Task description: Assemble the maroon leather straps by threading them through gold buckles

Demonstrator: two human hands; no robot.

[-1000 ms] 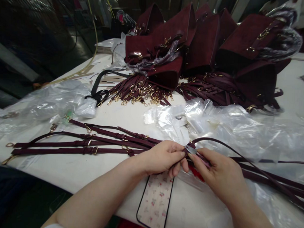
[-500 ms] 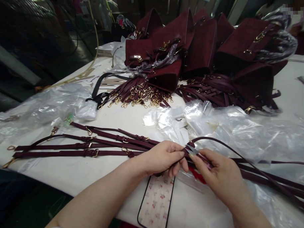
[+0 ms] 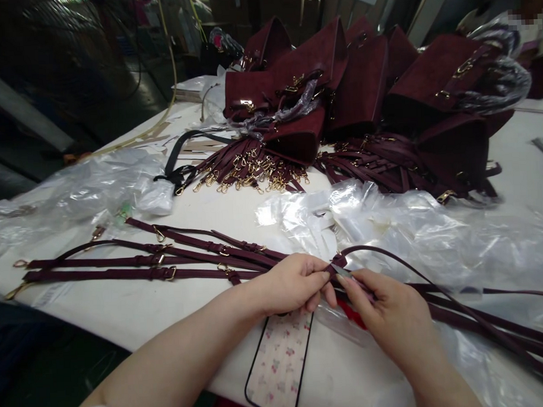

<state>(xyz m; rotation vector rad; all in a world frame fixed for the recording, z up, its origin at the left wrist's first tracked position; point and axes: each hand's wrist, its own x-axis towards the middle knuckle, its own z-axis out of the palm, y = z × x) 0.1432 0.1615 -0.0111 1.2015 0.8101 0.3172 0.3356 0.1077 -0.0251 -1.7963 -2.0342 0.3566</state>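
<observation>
My left hand (image 3: 298,281) pinches a dark red strap (image 3: 336,262) near the middle of the table. In my right hand (image 3: 384,300) is a small metal blade (image 3: 344,271), its tip against the strap beside my left fingertips. The rest of the tool is hidden by my fingers. Several more dark red straps (image 3: 122,274) with gold buckles and clasps lie to the left, and others run out to the right past my right hand. Under my wrists, a phone in a flowered case (image 3: 279,366) lies at the table's front edge. Something red (image 3: 350,313) shows between my hands.
Dark red bags (image 3: 359,87) are piled at the back. Strap bundles with gold clasps (image 3: 252,165) lie before them. Clear plastic wrapping (image 3: 388,223) spreads across the right, with more plastic (image 3: 106,185) at the left. A person is partly visible at the far right.
The blade has shifted slightly and less of it shows between my fingers. Both hands stay nearly in place.
</observation>
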